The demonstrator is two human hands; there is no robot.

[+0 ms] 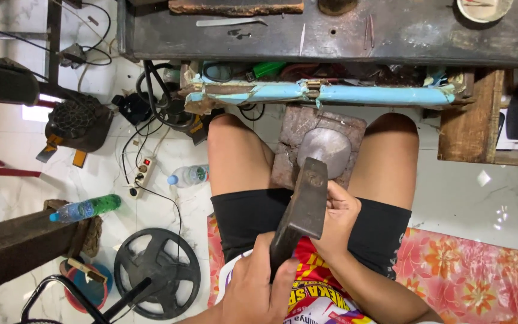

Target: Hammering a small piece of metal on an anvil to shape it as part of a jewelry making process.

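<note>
Head view: left hand (258, 282) wrapped tight round hammer (300, 213) handle, long axis slanting up and right, heavy head aimed at round metal anvil (325, 150) on block (298, 129) between knees. Right hand (337, 219) curled, pinching something unseen beside hammer head.

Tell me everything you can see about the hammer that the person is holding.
The hammer has a heavy, dark, block-shaped metal head with a worn, rusty-looking surface and a dark handle. The left hand grips the handle, while the right hand touches the side of the head. It is tilted, its head above the person's lap, just short of the round, shiny metal anvil set in a block between the knees.
</note>
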